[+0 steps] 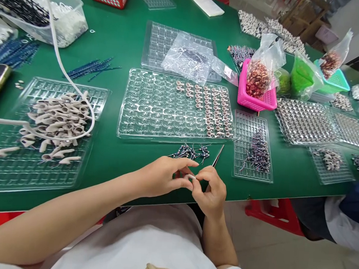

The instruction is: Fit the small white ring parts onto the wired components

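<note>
My left hand [167, 176] and my right hand [211, 190] meet over the table's front edge. Between their fingertips is a small pale tubular piece [191, 176], partly hidden by the fingers. My right thumb and forefinger pinch it, and my left fingers close in on it from the other side, the left forefinger reaching over. Pointed metal tweezers [217, 155] stick up from behind my right hand. Just beyond lie small wired parts [192, 152] in a loose heap. A clear compartment tray [157, 104] farther back carries pale pieces in its right-hand columns.
At left, curved beige shells [60, 118] are heaped on a clear tray, crossed by a white cable [55, 39]. To the right stand a tray of wired parts [260, 152] and a pink basket [257, 101] with bagged copper-coloured parts. Another person's sleeve [355, 204] shows far right.
</note>
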The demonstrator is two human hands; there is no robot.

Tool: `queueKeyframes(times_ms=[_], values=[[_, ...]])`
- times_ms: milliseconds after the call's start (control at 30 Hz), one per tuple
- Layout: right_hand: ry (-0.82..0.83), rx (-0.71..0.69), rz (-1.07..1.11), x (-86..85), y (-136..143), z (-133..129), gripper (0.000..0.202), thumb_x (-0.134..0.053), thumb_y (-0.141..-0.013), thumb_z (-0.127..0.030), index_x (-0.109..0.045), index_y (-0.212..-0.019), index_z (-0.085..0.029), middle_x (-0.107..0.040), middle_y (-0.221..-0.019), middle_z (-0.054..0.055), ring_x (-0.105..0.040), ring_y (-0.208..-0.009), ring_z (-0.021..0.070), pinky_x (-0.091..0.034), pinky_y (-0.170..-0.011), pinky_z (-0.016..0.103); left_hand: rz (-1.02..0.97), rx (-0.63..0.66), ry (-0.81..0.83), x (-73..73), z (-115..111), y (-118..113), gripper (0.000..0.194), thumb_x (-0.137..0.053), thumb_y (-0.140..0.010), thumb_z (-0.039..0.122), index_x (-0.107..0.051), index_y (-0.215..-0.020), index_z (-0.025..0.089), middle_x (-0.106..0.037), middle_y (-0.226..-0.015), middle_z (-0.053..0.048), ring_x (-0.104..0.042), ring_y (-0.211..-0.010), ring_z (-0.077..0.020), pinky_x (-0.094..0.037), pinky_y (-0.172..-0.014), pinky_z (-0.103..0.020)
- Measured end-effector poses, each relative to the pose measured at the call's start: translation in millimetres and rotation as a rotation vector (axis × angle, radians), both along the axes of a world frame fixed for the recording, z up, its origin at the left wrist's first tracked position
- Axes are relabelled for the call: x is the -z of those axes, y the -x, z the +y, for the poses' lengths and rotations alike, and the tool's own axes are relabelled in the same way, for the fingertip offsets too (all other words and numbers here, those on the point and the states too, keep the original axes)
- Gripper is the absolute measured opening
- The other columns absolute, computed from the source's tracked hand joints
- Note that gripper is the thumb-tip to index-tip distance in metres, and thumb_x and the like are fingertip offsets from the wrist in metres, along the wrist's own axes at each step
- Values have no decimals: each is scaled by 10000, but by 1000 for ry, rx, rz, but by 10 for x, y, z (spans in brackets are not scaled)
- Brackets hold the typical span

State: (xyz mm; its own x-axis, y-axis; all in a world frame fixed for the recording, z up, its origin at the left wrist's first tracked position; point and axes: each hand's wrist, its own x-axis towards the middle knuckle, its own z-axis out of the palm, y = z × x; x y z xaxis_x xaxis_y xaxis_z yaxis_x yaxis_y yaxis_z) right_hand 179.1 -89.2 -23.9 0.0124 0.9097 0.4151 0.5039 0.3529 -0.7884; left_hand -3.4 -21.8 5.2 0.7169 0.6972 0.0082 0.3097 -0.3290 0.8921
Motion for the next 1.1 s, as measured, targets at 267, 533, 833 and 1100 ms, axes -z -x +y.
queueKeyframes(times_ms=[267, 533, 833, 1100], values=[[139, 187, 67, 50, -36, -38, 140, -548, -862, -203, -525, -725, -215, -520, -674, -30, -485, -640, 125, -407, -619, 271, -36, -117, -67, -48, -6, -37, 163, -678, -855, 312, -701, -964, 192, -754, -824, -9, -692, -707, -137, -528, -636, -214], [143, 213, 3, 29, -21, -19, 141, -554, -850, -196, -525, -713, -213, -523, -657, -37, -493, -622, 120, -399, -585, 253, -37, -165, -227, 45, -19, -50, 169, -554, -921, 217, -718, -956, 198, -763, -825, -12, -686, -705, -132, -506, -629, -210], [110, 122, -71, 44, -64, -17, 119, -571, -897, -239, -598, -783, -223, -589, -708, -23, -545, -630, 129, -435, -615, 267, 161, -275, -539, -176, -8, 107, 205, -458, -958, 187, -654, -925, 138, -722, -810, -75, -665, -729, -189, -516, -660, -294], [55, 91, -45, 71, -62, -4, 74, -581, -904, -273, -648, -897, -243, -666, -791, 6, -613, -648, 157, -476, -591, 284, 568, -771, -594, -471, 284, 1310, 236, -483, -935, 294, -678, -962, 164, -723, -894, -100, -658, -778, -229, -498, -668, -309]])
